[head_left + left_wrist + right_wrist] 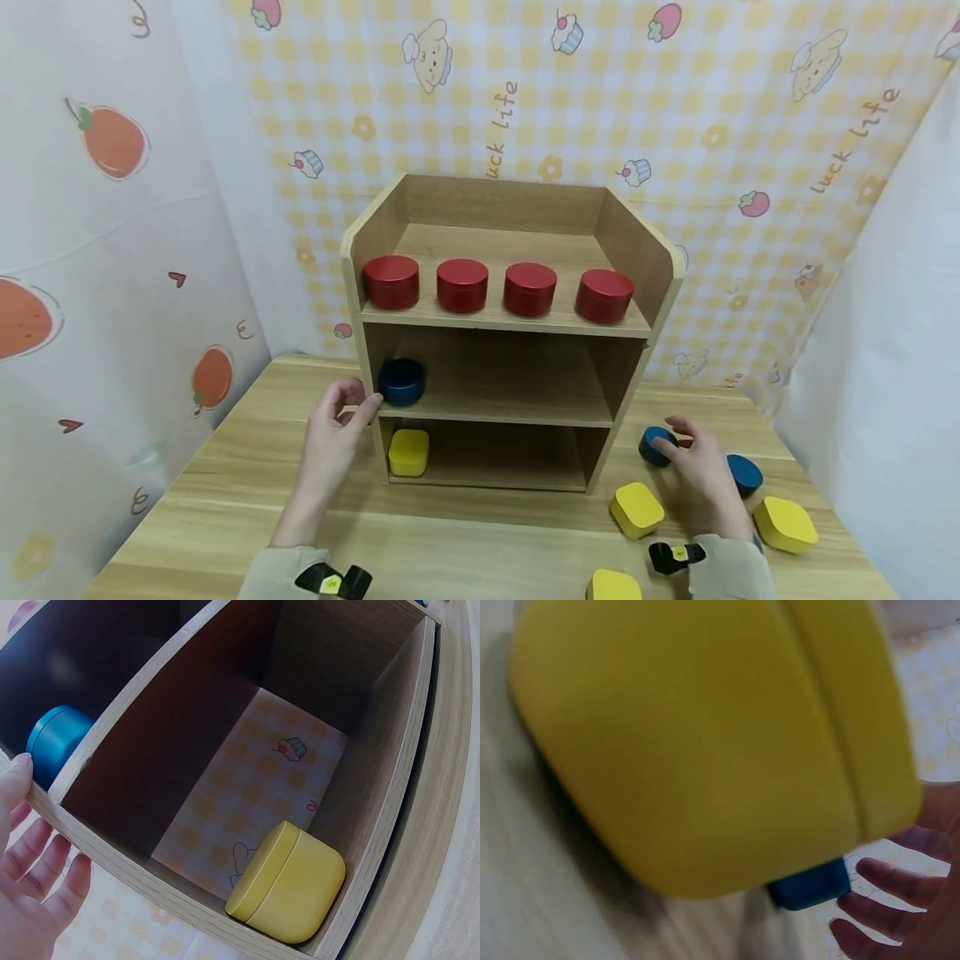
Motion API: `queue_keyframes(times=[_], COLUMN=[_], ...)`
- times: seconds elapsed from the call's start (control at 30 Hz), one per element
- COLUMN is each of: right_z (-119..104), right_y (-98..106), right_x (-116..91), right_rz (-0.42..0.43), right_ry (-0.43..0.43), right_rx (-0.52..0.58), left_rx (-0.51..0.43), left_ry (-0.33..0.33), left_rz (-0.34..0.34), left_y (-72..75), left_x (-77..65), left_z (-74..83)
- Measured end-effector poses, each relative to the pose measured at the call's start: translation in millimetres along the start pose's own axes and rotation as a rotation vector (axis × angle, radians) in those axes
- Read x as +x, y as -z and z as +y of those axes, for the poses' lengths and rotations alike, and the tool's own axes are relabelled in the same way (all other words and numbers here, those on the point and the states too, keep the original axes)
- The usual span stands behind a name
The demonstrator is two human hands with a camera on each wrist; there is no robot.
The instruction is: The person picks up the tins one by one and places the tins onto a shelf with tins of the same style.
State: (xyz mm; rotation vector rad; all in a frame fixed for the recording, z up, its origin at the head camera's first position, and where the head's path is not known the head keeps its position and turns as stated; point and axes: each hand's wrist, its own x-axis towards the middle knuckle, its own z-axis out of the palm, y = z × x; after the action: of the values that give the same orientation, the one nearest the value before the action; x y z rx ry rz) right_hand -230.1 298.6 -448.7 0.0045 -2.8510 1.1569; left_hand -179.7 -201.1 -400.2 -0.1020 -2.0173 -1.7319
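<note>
In the head view my left hand [335,431] is at the left side of a wooden shelf unit, thumb at its front edge. The left wrist view shows the thumb beside a round blue tin [58,742] on the middle shelf and the other fingers [46,864] along the outer side panel. My right hand [703,467] reaches over the table at another round blue tin [657,447], thumb overlapping its near right side and index finger by its back edge. In the right wrist view a large blurred yellow tin [705,750] hides part of that blue tin [810,885].
The shelf unit [495,325] holds several red tins [462,286] in a row on top and a yellow tin [408,452] at the bottom left. More yellow tins [637,509] and a blue tin [745,475] lie around my right hand. A patterned cloth [480,100] hangs behind.
</note>
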Motion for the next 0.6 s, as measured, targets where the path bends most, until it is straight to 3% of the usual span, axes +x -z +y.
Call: queue_keyframes(times=[0.17,0.6], right_z=[11,25], right_y=[-3,-9], right_x=[2,9], right_rz=[-0.066,-0.091], right_ry=[-0.007,-0.034], right_rx=[-0.017,-0.022], left_rx=[0.005,0.016], left_ry=[0.001,0.012], left_rz=[-0.001,-0.010], left_y=[-0.9,0.2], left_x=[0.2,0.2], left_z=[-1.2,-0.9])
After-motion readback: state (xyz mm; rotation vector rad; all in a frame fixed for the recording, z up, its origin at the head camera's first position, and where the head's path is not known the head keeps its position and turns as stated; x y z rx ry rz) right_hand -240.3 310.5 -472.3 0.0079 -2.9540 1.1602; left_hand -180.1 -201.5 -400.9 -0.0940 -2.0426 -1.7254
